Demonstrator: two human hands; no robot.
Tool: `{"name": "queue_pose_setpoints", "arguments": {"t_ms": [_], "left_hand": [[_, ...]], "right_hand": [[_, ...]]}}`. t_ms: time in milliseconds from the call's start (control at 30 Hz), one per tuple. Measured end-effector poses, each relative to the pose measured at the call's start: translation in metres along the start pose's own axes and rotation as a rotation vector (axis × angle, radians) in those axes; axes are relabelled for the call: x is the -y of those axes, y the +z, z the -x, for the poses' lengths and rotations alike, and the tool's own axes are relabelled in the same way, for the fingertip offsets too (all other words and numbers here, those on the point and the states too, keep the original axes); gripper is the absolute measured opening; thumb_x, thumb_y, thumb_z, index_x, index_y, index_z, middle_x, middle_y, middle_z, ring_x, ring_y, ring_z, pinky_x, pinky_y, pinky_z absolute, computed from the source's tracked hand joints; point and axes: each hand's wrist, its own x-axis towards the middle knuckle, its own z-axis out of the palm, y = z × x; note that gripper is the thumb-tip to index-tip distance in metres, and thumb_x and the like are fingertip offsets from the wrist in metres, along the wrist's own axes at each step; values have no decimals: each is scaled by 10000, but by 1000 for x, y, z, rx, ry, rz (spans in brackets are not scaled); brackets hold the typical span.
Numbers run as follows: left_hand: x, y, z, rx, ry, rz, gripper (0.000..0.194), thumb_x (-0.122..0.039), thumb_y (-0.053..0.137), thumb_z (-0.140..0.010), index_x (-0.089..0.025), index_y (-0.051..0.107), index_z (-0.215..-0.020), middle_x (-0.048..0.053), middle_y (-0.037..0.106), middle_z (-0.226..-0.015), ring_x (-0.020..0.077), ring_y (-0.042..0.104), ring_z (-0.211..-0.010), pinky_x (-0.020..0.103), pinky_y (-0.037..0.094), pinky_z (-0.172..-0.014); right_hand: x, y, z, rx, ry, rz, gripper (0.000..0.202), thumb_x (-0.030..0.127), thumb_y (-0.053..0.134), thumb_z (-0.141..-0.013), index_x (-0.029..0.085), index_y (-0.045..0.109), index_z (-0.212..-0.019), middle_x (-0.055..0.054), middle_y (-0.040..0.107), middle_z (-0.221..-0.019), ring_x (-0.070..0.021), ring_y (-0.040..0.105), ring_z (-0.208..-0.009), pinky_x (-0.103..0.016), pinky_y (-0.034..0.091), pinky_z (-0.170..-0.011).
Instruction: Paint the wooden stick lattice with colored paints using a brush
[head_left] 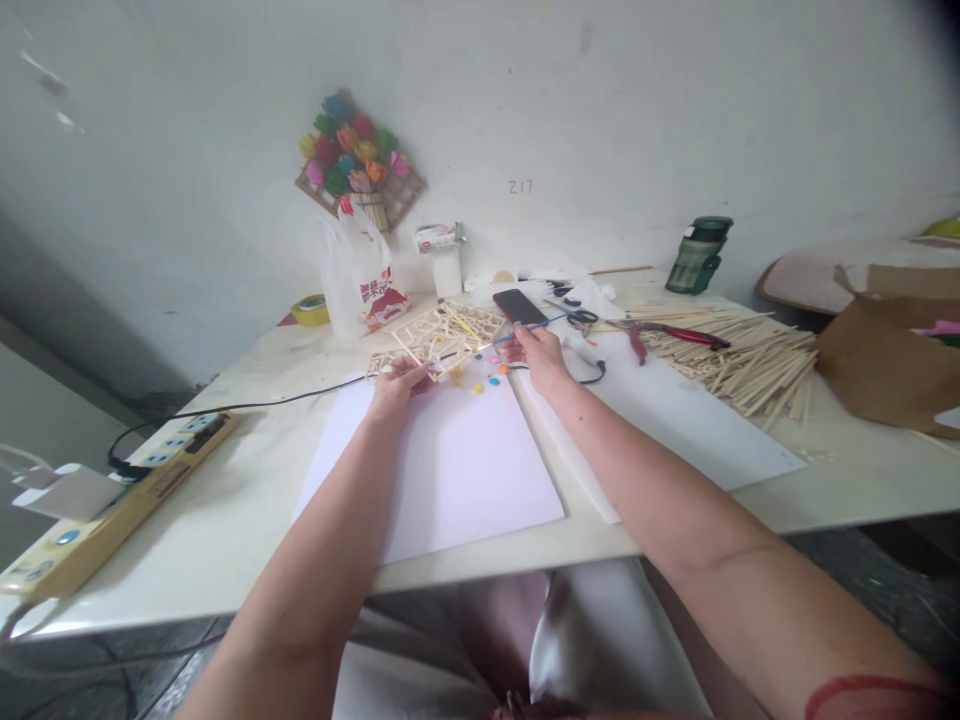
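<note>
The left hand (400, 386) pinched the frame (415, 357) at the far edge of the paper (465, 470), fingers hiding part. The right hand (541, 356) gripped a blue rod (556, 319), possibly a brush, its left end blurred.

Room above left white sheet (465, 470); stick lattice (433, 328), phone (519, 307) obstruct beyond.
</note>
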Motion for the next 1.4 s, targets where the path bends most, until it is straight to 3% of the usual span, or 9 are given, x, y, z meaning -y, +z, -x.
{"name": "queue_pose_setpoints", "arguments": {"t_ms": [233,567,833,1200,1400], "left_hand": [[-1,0,0,10,10,-1,478,-408,883,-423,-181,534,-659,-5,633,-596,129,592,-524,246,460,-529],[-2,1,1,10,1,0,474,-393,881,-416,-177,536,-658,-4,637,-603,121,592,-515,237,456,-527],[-2,0,0,18,12,-1,468,-380,875,-430,-180,531,-675,-5,647,-621,123,596,-526,239,458,-532],[-1,-1,-1,29,10,-16,491,-401,878,-429,-179,532,-696,-4,661,-622,120,598,-532,231,458,-534],[-2,-1,0,31,20,-27,490,-407,877,-429,-179,532,-692,-14,649,-607,115,589,-530,231,457,-537]], "right_hand": [[3,-7,-4,-49,-28,7,200,290,578,-890,163,563,-735,29,624,-542,-56,531,-421,-165,462,-448],[1,3,2,19,-17,13,215,317,619,-864,168,558,-722,25,631,-543,-68,547,-418,-178,484,-445],[3,-3,-3,-81,-37,19,211,285,596,-880,164,560,-710,34,617,-520,-58,523,-398,-169,454,-414],[0,1,-2,-70,-69,30,289,409,663,-814,171,541,-704,30,626,-511,-74,541,-385,-182,466,-396],[0,0,-4,-99,-133,68,269,393,660,-808,176,549,-695,50,610,-494,-74,549,-376,-176,470,-390]]}}
